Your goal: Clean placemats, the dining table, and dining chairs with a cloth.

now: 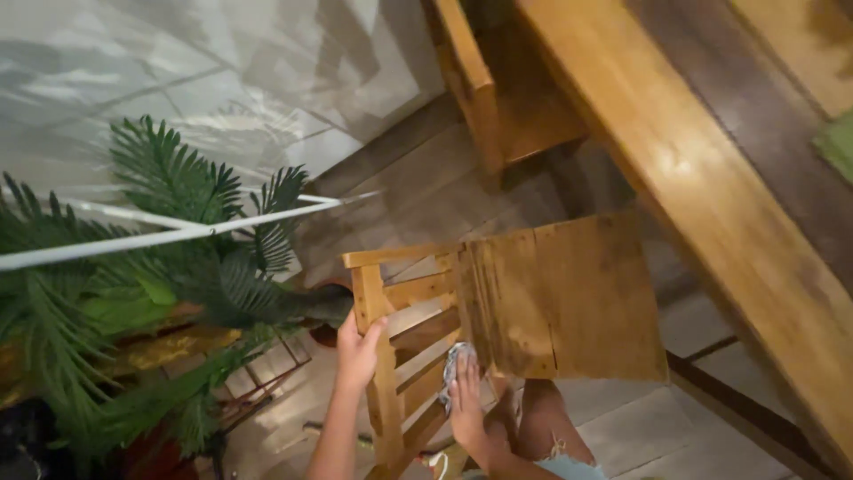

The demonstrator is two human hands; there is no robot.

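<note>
Pale tiles cover the floor [640, 427] under everything I see from the head camera, and a wooden chair [524, 302] stands on it below me. My left hand [358, 351] is wrapped around the chair's back post [373, 356], thumb on one side and fingers curled over the other, closed firmly on the wood. Just to the right of that grip my right hand [466, 404] lies flat with the fingers spread, pressing a small grey-white cloth [455, 366] against the slats [422, 356] of the chair back; the cloth sticks out above the fingertips and touches the near edge of the seat [560, 298]. I cannot tell whether the thumb pinches the cloth or only the palm holds it there.

Beyond the cloth, the worn square seat runs away from both hands, its surface darker in patches. Directly below the right hand I see my bare knee [542, 427] and a strip of light blue fabric [569, 467] (frayed at the hem).

Farther out past the seat, a long wooden table [711, 196] crosses the view on a slant, with a second wooden chair [498, 98] tucked against it higher up. On the far side of the left hand, well apart from the chair, stands a green palm plant [142, 293], and white rods [169, 233] cross in front of its fronds.
</note>
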